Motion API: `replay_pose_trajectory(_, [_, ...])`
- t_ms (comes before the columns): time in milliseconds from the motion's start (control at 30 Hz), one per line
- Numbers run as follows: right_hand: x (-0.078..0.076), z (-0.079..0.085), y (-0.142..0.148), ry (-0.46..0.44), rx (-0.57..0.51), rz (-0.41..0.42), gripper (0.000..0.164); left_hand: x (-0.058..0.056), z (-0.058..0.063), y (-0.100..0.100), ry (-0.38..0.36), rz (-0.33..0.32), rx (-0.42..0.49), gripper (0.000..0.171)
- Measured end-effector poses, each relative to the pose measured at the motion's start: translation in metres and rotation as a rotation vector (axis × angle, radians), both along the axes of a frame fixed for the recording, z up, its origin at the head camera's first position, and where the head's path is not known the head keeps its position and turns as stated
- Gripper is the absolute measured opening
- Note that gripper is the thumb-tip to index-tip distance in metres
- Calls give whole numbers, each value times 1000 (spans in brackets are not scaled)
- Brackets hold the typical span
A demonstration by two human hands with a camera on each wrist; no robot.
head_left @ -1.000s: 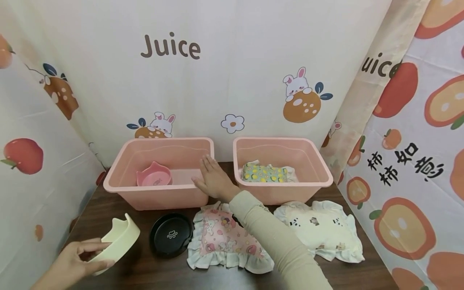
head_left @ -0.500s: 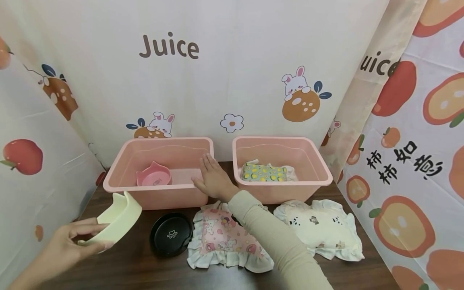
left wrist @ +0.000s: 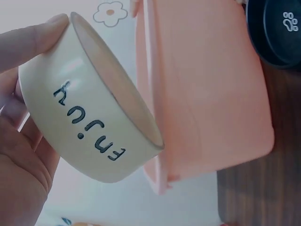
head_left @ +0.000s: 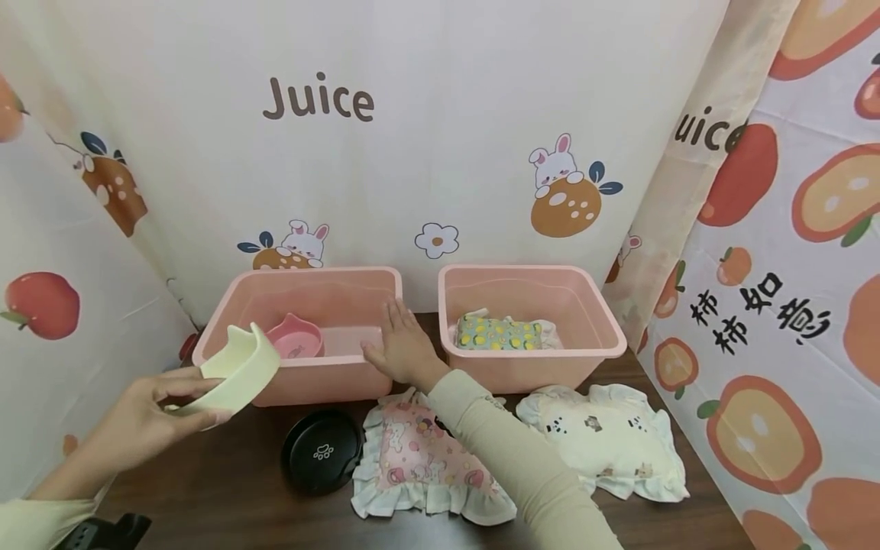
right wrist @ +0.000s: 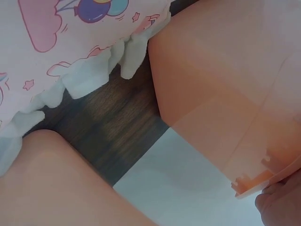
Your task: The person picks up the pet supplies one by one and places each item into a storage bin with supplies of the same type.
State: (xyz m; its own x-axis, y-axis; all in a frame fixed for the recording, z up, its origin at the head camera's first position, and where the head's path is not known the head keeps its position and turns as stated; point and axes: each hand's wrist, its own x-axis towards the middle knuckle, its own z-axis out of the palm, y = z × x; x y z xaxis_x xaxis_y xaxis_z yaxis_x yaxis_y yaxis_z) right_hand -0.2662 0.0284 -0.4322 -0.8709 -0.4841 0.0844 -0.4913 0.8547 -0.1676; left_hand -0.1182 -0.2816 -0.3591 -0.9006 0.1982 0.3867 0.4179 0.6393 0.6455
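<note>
My left hand [head_left: 147,416] grips a cream cat-eared pet bowl [head_left: 241,374] by its lower side, thumb and fingers on opposite sides. The bowl is tilted above the near-left part of the left pink bin [head_left: 330,386]; dark lettering on its side [left wrist: 89,117] shows in the left wrist view. A pink cat-eared bowl [head_left: 297,340] lies inside that bin. My right hand [head_left: 406,347] rests on the bin's right rim with its fingers straight; in the right wrist view, only part of the hand [right wrist: 284,202] shows by the rim.
A black bowl [head_left: 321,452] with a paw print sits in front of the left bin. Beside it are a pink ruffled pillow [head_left: 422,447], partly under the right arm, and a cream ruffled pillow [head_left: 605,439]. The right pink bin [head_left: 536,369] holds a green lemon-patterned pillow [head_left: 496,334].
My left hand has carried the cream bowl up and to the right, from above the table to the left bin's front rim. The right hand has stayed on the rim.
</note>
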Motion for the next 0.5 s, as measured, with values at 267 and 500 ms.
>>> replay_pose_trajectory(267, [2, -4, -2, 19, 6, -14, 82, -27, 13, 18, 41, -5, -29, 36])
replay_pose_trajectory(500, [2, -4, 0, 13, -15, -24, 83, -47, 30, 38, 32, -5, -81, 38])
